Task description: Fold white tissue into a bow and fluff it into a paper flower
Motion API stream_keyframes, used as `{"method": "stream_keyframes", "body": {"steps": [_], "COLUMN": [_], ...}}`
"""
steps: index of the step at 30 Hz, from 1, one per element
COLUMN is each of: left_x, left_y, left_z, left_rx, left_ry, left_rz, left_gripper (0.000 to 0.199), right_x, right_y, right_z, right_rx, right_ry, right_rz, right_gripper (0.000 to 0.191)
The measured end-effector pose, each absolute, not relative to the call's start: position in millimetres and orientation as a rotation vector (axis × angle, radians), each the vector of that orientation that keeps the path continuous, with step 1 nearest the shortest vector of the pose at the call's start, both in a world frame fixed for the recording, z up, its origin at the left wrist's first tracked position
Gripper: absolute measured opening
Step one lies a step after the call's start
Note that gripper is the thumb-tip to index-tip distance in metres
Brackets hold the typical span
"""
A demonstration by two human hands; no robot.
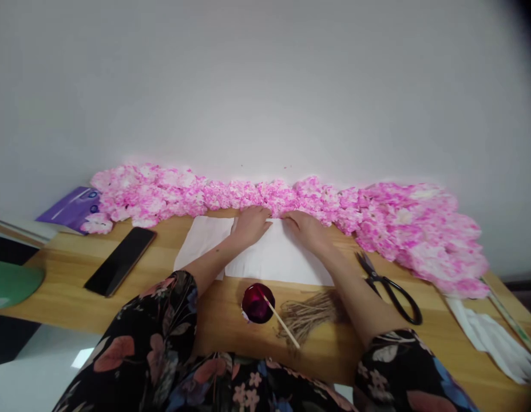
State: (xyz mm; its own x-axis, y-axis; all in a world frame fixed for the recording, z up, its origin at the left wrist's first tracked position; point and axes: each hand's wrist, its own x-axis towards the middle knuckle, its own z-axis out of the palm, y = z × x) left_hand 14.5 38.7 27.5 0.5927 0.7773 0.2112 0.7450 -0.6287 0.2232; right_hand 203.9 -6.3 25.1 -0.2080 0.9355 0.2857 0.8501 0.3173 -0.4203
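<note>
A white sheet (286, 260) of paper or cloth lies flat on the wooden table in front of me, partly over a second white piece (201, 240) at its left. My left hand (252, 224) rests at the sheet's far edge, fingers pointing forward and thumb apart. Close to its right, my right hand (306, 229) lies at the same edge with fingers slightly bent. Both hands look open, and their fingertips come close to a long row of pink artificial flowers (231, 194). Whether the fingertips touch the flowers I cannot tell.
Nearer me stand a bowl of dark red liquid (253, 303) with a wooden stick (282, 326) and a bundle of thin brown stems (310, 315). Black scissors (389, 286) and white gloves (497, 343) lie right; a phone (119, 262) and purple packet (74, 209) left. A wall rises behind.
</note>
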Motion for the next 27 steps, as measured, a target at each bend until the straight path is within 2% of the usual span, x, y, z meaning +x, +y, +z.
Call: {"method": "stream_keyframes", "body": {"steps": [7,17,27], "left_x": [15,9,9], "left_y": [44,44,45], "left_z": [31,35,28], "left_rx": [2.480,2.359,2.468], "left_ry": [1.238,0.895,1.009], "left_rz": [0.416,0.625,0.503], "left_gripper": [0.014,0.021,0.028], "right_x": [208,204,207], "right_y": [-6,-4,-5], "right_z": [13,24,21], "right_rx": [-1.497,-1.333,-1.453], "right_ry": [-2.037,-2.223,-2.024], "right_rz": [0.235,0.309,0.510], "right_gripper": [0.027,0.030,0.022]}}
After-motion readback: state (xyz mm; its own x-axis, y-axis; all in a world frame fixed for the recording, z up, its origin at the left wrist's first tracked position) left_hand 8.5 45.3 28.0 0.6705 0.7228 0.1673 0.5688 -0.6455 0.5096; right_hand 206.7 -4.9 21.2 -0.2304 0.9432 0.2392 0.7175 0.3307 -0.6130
